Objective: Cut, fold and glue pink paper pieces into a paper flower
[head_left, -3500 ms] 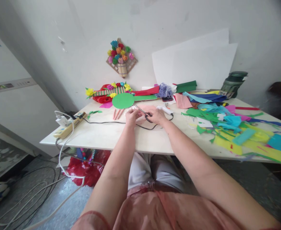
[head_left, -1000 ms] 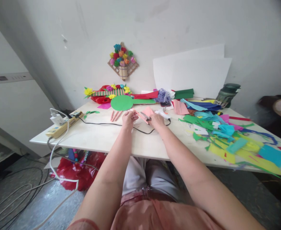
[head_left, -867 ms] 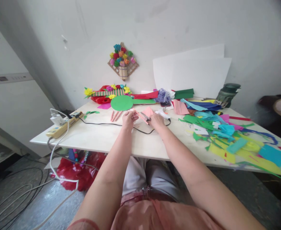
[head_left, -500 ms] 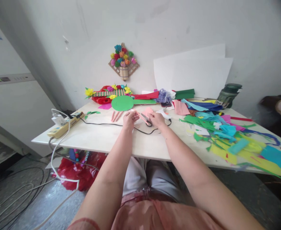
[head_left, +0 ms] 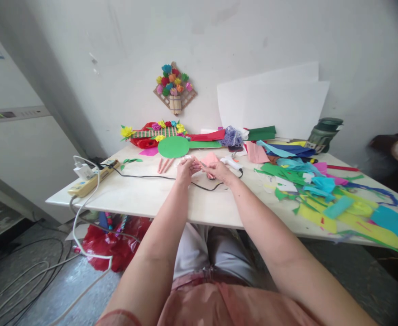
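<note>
My left hand [head_left: 186, 168] and my right hand [head_left: 219, 170] meet over the white table [head_left: 144, 194], fingertips almost touching. Between them they pinch a narrow pink paper strip [head_left: 199, 163]. A pink paper piece [head_left: 210, 158] lies just behind the hands. A dark bit of the scissors [head_left: 213, 177] shows under my right hand; most of them is hidden. A black cable [head_left: 151, 176] runs across the table under both wrists. A white glue gun [head_left: 230, 162] lies just right of my right hand.
A green paper disc [head_left: 173, 146] and a flower craft [head_left: 151, 132] sit behind the hands, with thin pink rolls [head_left: 165, 165] to the left. A power strip [head_left: 92, 179] is at the left edge. Coloured paper scraps [head_left: 321, 190] cover the right half. A green bottle [head_left: 324, 129] stands far right.
My right hand has slid left over the scissors and met my left hand on the pink strip. The view has tilted down compared with 3.5 s ago.
</note>
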Tool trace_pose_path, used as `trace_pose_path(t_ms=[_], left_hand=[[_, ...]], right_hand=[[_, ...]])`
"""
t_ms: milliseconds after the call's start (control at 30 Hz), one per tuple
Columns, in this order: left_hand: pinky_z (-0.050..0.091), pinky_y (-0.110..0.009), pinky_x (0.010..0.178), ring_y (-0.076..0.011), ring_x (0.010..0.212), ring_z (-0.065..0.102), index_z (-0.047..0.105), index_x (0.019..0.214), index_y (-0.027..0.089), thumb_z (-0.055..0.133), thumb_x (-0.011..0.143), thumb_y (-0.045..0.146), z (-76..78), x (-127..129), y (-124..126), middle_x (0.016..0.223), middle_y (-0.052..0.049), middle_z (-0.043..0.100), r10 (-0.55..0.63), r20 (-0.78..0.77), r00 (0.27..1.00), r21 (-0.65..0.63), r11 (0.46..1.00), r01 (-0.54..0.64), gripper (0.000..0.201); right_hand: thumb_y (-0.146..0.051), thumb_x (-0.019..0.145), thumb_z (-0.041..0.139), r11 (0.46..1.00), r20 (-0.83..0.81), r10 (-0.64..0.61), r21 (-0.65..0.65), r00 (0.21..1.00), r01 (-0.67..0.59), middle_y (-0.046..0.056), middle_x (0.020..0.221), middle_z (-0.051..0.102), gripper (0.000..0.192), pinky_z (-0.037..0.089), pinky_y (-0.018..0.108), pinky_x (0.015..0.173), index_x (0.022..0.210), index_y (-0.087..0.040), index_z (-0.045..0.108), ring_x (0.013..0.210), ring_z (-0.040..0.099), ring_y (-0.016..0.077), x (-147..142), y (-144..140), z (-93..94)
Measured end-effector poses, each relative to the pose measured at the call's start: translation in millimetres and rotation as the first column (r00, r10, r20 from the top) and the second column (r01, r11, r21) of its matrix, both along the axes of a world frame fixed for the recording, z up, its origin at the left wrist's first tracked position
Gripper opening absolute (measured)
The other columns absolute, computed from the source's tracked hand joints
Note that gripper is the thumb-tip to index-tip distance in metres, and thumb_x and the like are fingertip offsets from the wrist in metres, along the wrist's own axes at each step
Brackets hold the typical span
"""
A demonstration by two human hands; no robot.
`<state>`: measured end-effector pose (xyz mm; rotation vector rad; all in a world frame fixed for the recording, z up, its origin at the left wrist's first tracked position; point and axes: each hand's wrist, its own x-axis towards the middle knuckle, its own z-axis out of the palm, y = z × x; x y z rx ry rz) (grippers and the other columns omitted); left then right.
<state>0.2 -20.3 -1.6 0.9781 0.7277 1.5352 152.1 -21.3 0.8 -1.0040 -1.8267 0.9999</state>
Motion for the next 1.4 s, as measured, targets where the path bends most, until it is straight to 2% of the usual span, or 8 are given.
trace_pose_path(t_ms=[200, 400, 700, 933, 1300, 1400], left_hand=[[0.048, -0.025, 0.058, -0.01, 0.051, 0.056, 0.057, 0.059, 0.013, 0.08, 0.051, 0.046, -2.0, 2.6, -1.7, 0.054, -0.001, 0.058, 0.032, -0.228, 0.973, -0.021, 0.999, -0.038, 0.041], [0.049, -0.026, 0.062, -0.0102, 0.056, 0.056, 0.06, 0.059, 0.012, 0.079, 0.053, 0.046, -6.4, 1.2, 1.2, 0.056, -0.001, 0.058, 0.018, -0.224, 0.974, 0.021, 1.0, -0.014, 0.039], [0.049, -0.026, 0.063, -0.0109, 0.059, 0.057, 0.064, 0.069, 0.012, 0.077, 0.055, 0.047, -7.0, -1.0, 2.7, 0.061, -0.003, 0.06, -0.027, -0.159, 0.987, 0.004, 1.0, 0.028, 0.04], [0.049, -0.025, 0.062, -0.0098, 0.058, 0.057, 0.065, 0.077, 0.013, 0.073, 0.06, 0.049, -7.5, -2.6, 4.7, 0.064, -0.002, 0.061, 0.018, -0.085, 0.996, -0.008, 1.0, -0.019, 0.041], [0.048, -0.025, 0.059, -0.0108, 0.057, 0.057, 0.065, 0.076, 0.013, 0.067, 0.063, 0.058, -5.4, -2.6, 3.9, 0.068, -0.005, 0.063, 0.068, -0.094, 0.993, -0.02, 0.997, -0.07, 0.047], [0.049, -0.025, 0.058, -0.0103, 0.056, 0.056, 0.064, 0.074, 0.013, 0.07, 0.061, 0.056, -4.2, -0.9, 2.3, 0.064, -0.003, 0.062, 0.058, -0.155, 0.986, -0.028, 0.998, -0.063, 0.045]], right_hand=[[-0.051, 0.073, 0.059, 0.963, 0.175, -0.194, 0.22, 0.965, 0.153, -0.001, 0.043, 0.052, 0.041, 0.03, 0.023, 0.047, 0.052, -0.016, 0.059, 0.045, 0.045, 0.0101, -2.0, 3.2, -4.4], [-0.044, 0.077, 0.058, 0.928, 0.24, -0.281, 0.316, 0.929, 0.199, 0.001, 0.047, 0.057, 0.036, 0.03, 0.024, 0.049, 0.058, -0.015, 0.066, 0.049, 0.05, 0.0116, -3.0, 2.3, -3.0], [-0.046, 0.079, 0.057, 0.925, 0.216, -0.285, 0.319, 0.934, 0.208, 0.001, 0.047, 0.056, 0.039, 0.032, 0.024, 0.05, 0.057, -0.014, 0.066, 0.048, 0.049, 0.0114, -5.2, -0.2, -1.5], [-0.036, 0.077, 0.06, 0.931, 0.207, -0.253, 0.316, 0.945, 0.18, 0.0, 0.047, 0.058, 0.027, 0.034, 0.023, 0.052, 0.06, -0.015, 0.066, 0.049, 0.051, 0.0109, -3.4, 3.5, -6.1], [-0.035, 0.076, 0.061, 0.924, 0.228, -0.276, 0.331, 0.934, 0.192, 0.0, 0.047, 0.059, 0.025, 0.033, 0.023, 0.053, 0.063, -0.015, 0.069, 0.05, 0.051, 0.0111, -4.2, 0.8, -4.3], [-0.036, 0.076, 0.06, 0.913, 0.245, -0.311, 0.347, 0.918, 0.217, 0.0, 0.049, 0.059, 0.026, 0.032, 0.023, 0.052, 0.064, -0.015, 0.069, 0.052, 0.052, 0.0114, -4.6, -0.7, -3.1]])
